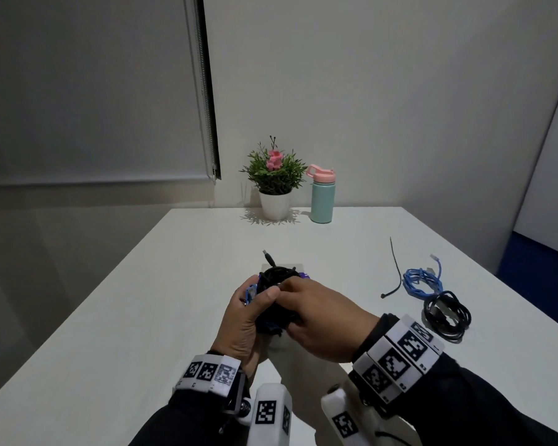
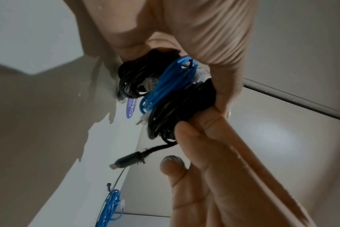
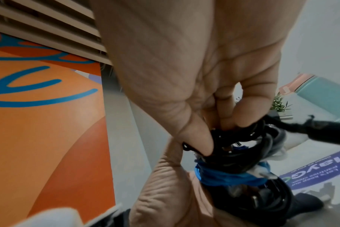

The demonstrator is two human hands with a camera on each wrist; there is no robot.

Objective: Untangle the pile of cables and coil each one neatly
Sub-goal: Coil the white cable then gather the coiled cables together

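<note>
Two hands hold a tangled cable bundle (image 1: 273, 297) above the near middle of a white table (image 1: 142, 317). The left hand (image 1: 242, 323) cups it from the left, its fingers (image 2: 186, 135) curled round black loops with blue strands wound through. The right hand (image 1: 319, 320) pinches a black strand at the top, thumb and fingers (image 3: 200, 138) pressed together on it. The cables look light, limp and springy (likely to snag, not break), so a loose end is the sensible place to pull: a black USB plug (image 1: 268, 259) sticks out on the far side. Farther right lie a coiled black cable (image 1: 446, 315), a blue cable (image 1: 421, 280) and a black cable tie (image 1: 395, 268). At the far edge stand a potted plant (image 1: 274, 185) and a bottle (image 1: 322, 196).
</note>
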